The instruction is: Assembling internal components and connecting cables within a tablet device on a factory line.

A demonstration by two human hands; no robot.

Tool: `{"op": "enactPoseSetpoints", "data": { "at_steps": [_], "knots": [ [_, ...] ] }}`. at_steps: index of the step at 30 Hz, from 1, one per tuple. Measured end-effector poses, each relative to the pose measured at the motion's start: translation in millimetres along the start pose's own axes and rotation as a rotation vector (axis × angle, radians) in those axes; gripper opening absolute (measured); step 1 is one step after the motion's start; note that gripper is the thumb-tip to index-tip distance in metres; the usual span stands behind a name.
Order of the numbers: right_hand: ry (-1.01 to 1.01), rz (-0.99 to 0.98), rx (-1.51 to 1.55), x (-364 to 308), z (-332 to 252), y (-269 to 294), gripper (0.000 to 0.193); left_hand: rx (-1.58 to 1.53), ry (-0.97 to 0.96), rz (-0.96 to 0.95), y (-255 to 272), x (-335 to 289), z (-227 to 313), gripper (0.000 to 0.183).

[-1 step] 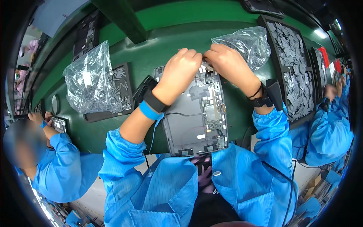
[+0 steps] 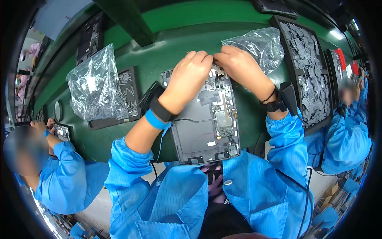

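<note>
Green bench [image 2: 171, 47]: both grips [image 2: 188, 75] [image 2: 241, 67] seemingly touch an opened device [image 2: 195, 133].

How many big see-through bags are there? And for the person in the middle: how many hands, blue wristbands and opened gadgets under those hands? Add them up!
Clear plastic bags, left bag and right bag: 2
Bare hands, left hand and right hand: 2
Blue wristband: 1
Opened tablet-like device: 1
Total: 6

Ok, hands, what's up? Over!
Left hand, right hand: close together, far edge of gadget, fingertips hidden. Gadget open, circuit board showing. Plastic bags both sides, none over board.
</note>
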State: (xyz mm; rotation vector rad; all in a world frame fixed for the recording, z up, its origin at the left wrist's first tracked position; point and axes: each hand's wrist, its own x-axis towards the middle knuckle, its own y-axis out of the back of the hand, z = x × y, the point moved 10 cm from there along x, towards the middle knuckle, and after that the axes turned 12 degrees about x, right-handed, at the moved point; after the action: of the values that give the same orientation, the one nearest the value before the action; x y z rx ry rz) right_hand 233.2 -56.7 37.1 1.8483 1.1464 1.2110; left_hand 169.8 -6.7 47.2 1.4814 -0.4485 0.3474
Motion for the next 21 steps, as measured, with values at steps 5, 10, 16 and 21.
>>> {"op": "enactPoseSetpoints", "data": {
  "at_steps": [5,10,16,21],
  "knots": [
    [-0.047,0.279,0.235,-19.5,12.2,46.2,0.018,0.005,-0.045,-0.053,31.0,-34.3,28.6,0.027],
    [-0.07,0.328,0.281,-47.8,-4.0,56.5,0.013,0.138,-0.179,-0.174,23.9,-59.2,57.1,0.039],
    [-0.072,0.229,0.297,-62.4,-22.0,35.2,0.018,0.288,-0.234,-0.238,13.9,-60.8,63.2,0.045],
    [0.024,0.247,0.385,-63.6,-40.9,27.0,0.028,0.188,-0.161,-0.178,26.4,-51.8,51.9,0.045]
  ]
}}
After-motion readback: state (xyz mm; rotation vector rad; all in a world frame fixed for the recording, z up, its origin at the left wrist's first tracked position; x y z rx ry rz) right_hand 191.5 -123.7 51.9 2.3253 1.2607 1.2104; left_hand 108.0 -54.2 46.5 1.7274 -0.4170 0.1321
